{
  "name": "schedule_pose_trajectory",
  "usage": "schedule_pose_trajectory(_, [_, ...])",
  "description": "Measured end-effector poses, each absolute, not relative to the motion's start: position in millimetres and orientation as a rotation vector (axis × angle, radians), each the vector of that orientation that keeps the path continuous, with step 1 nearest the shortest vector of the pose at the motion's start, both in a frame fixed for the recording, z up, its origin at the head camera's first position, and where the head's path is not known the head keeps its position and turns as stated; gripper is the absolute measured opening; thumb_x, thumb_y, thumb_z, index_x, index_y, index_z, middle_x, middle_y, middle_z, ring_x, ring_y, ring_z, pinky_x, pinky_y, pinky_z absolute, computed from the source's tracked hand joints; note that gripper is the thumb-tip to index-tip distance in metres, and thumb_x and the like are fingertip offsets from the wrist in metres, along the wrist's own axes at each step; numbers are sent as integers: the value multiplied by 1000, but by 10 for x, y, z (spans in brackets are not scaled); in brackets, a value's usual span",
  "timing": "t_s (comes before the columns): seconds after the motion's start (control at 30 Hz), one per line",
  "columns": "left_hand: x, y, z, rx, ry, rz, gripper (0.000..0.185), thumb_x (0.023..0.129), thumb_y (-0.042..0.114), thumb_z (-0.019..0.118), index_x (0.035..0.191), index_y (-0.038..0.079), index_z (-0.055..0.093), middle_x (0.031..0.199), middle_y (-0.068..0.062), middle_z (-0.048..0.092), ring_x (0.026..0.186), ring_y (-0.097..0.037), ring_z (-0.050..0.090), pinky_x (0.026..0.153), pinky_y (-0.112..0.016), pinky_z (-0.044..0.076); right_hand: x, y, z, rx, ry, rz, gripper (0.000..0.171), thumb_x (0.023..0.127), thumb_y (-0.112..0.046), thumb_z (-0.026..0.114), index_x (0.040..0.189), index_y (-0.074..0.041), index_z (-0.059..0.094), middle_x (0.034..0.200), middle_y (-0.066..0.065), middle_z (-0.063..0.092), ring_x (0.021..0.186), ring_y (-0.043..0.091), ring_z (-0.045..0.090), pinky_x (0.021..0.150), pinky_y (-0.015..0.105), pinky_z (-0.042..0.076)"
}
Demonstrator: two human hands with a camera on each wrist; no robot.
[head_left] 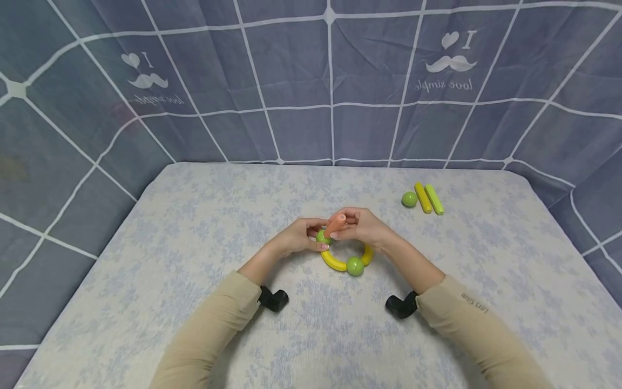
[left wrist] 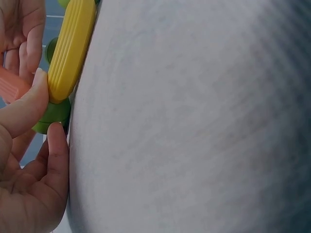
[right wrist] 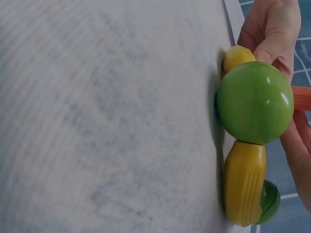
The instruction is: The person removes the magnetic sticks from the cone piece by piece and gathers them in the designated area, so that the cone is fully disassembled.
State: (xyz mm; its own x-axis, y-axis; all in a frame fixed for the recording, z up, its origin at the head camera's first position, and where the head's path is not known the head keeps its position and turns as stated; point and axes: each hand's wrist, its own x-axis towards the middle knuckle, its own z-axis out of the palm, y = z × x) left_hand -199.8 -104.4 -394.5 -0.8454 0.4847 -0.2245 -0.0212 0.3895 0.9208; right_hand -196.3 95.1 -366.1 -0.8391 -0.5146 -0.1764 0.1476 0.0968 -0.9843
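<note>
Here, an orange stick (head_left: 335,225) is held above a partial ring of yellow curved pieces (head_left: 333,261) and green balls (head_left: 355,266) at mid-worktop (head_left: 194,243).
The right hand (head_left: 364,227) pinches the stick; the left hand (head_left: 298,237) pinches the ring's upper-left ball (head_left: 322,236). Well apart at upper right lie a spare green ball (head_left: 410,199) and two straight sticks (head_left: 428,198).

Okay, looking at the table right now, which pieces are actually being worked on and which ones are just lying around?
In hand:
- orange stick, pinched by the right hand
- green ball, held by the left hand
- ring of yellow curved pieces and another ball

Lying about:
- spare green ball
- two yellow sticks
</note>
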Motion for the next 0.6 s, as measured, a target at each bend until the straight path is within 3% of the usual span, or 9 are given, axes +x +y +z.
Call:
schedule_pose_trajectory(0.2, [-1993,-1049,-3944,411,2171,1477,57,79,1,73,131,-1,51,117,-13,58,99,-20,56,78,-25,48,-1985,937,-3692,-362,1901,-1806,31,84,2,65,113,7,54,95,5,69,88,16,64,87,36,48])
schedule_pose_trajectory(0.43, [-2006,-1028,-3936,397,2190,1465,57,78,1,74,131,1,52,119,-12,58,98,-20,55,79,-25,47,-2006,920,-3685,-322,1922,-1830,45,87,1,61,128,9,44,94,3,68,88,14,63,80,28,50])
schedule_pose_trajectory(0.6, [-1996,-1025,-3926,385,2196,1467,57,78,0,74,131,1,53,118,-11,59,96,-18,54,77,-24,46,-2011,895,-3694,-344,2022,-1797,41,88,-3,62,125,5,45,93,10,68,87,16,62,82,32,50])
